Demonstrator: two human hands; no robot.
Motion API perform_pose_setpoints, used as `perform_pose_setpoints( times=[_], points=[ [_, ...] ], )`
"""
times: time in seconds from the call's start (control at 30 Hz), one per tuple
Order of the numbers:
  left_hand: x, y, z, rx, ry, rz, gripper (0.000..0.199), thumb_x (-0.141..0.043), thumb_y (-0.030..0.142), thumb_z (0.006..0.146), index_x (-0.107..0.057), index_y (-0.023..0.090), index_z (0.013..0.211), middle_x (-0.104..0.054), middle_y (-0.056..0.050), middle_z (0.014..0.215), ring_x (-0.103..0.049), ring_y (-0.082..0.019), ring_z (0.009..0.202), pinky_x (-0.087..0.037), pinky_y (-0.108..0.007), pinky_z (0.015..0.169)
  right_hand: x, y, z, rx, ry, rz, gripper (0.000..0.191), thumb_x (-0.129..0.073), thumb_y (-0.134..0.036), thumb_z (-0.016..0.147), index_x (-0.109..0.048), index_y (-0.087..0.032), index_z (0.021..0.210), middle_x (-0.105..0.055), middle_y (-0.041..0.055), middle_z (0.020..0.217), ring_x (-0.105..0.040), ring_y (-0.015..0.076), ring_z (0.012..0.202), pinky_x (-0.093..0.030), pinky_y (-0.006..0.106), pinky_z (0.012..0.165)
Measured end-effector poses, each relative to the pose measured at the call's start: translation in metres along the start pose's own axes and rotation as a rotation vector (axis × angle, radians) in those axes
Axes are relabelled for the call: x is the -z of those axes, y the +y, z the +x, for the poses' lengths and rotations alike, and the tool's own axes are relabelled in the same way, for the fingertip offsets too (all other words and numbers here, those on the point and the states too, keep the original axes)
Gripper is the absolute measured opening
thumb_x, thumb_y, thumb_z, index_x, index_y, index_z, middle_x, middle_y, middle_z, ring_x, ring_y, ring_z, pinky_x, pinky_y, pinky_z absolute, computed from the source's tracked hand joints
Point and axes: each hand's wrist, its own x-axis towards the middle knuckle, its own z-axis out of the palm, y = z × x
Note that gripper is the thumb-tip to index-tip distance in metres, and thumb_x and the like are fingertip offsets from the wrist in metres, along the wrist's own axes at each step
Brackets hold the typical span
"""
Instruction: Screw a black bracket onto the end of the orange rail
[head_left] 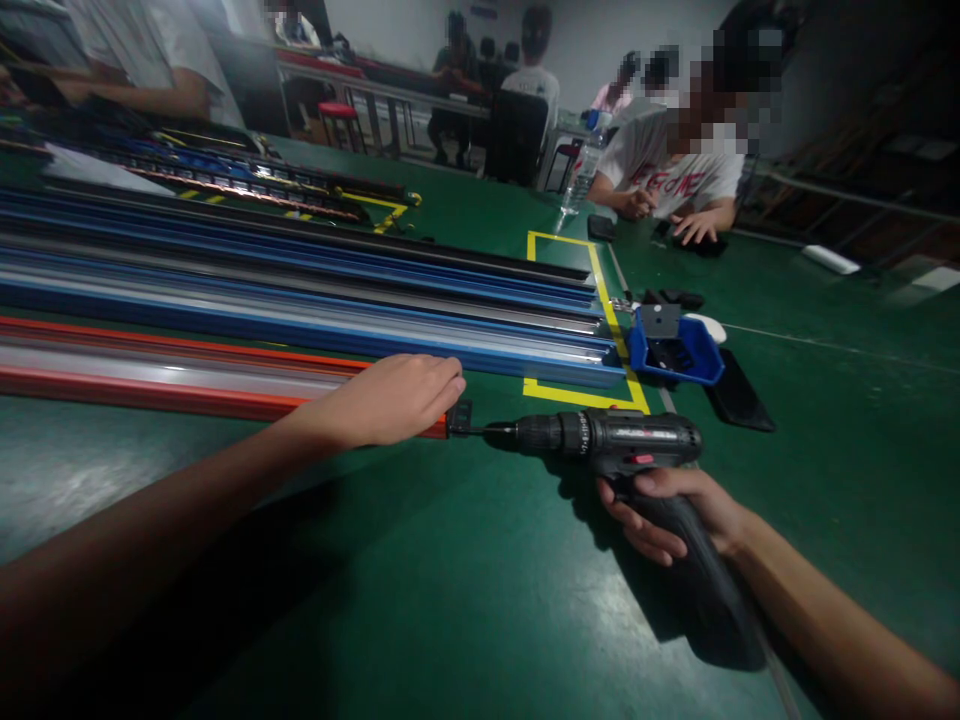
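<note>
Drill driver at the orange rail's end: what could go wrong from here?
The bit, pointed at the black end piece, might slip toward the nearby left grip. The orange rail could shift if that grip eases. The drill driver could twist, since only the right grip holds it.

A hand could pass freely over the bare green table (420,600) on the near-edge side, between the left forearm (187,500) and the drill (615,440). The orange rail (187,375) and blue rails (375,330) bar the way to the far edge. Beyond the drill, a blue bin (705,348) and dark slab (742,395) obstruct; right of them, the surface opens out.
</note>
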Motion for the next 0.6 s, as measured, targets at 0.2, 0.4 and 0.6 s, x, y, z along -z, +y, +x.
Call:
perform_pose_setpoints(
  times=[0.2,0.4,0.6],
  points=[
    [0.0017,0.0009,0.0013,0.008,-0.005,-0.007,0.04,-0.026,0.032,0.106,-0.063,0.015,0.102,-0.066,-0.009,0.096,-0.063,-0.021,0.085,-0.047,-0.036,0.078,-0.0005,-0.0008,-0.0002,-0.013,0.017,-0.009,0.03,-0.058,-0.029,0.092,-0.067,-0.007,0.11,-0.066,0.0054,0.081,-0.053,0.0048,0.043,-0.053,0.022,0.051],
    [0.0015,0.0009,0.0012,-0.012,-0.017,-0.009,0.042,-0.024,0.032,0.106,-0.062,0.014,0.106,-0.066,-0.009,0.098,-0.064,-0.023,0.09,-0.047,-0.037,0.08,0.0006,0.0002,-0.0001,0.004,0.001,-0.012,0.03,-0.056,-0.028,0.093,-0.067,-0.006,0.111,-0.065,0.0055,0.08,-0.053,0.0044,0.043,-0.054,0.022,0.052],
    [-0.0001,0.0,0.0009,-0.01,-0.002,0.006,0.039,-0.026,0.031,0.106,-0.062,0.015,0.104,-0.066,-0.009,0.096,-0.063,-0.021,0.086,-0.047,-0.036,0.078,-0.0002,0.0002,0.0001,0.011,0.001,-0.019,0.03,-0.057,-0.028,0.093,-0.067,-0.006,0.111,-0.066,0.0058,0.08,-0.052,0.0045,0.042,-0.054,0.021,0.052]
  ],
)
